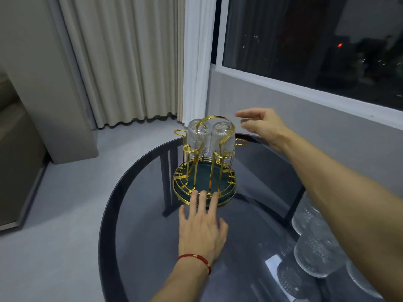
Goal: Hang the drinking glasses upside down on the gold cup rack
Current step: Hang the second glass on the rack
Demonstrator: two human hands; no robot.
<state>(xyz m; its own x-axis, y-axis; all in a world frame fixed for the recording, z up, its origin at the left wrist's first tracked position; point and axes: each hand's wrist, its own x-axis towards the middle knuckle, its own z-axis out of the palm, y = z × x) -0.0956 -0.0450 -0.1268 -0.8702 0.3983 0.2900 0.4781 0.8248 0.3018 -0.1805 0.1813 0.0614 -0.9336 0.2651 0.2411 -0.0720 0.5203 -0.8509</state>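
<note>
The left hand point(201, 231) lies flat with the fingers spread and holds nothing; three fingertips point(203, 194) touch the near rim of the gold cup rack point(205, 162). The rack stands on the dark glass table point(152, 225), just beyond this hand. The right hand point(262, 127) is open wide and empty, in the air just to the right of the rack top. Two ribbed drinking glasses point(222, 137) hang upside down on the far pegs, side by side, to the left of the right hand. The green round tray point(202, 176) under the pegs has nothing in it. More clear glasses point(314, 257) stand on the table under the right forearm.
</note>
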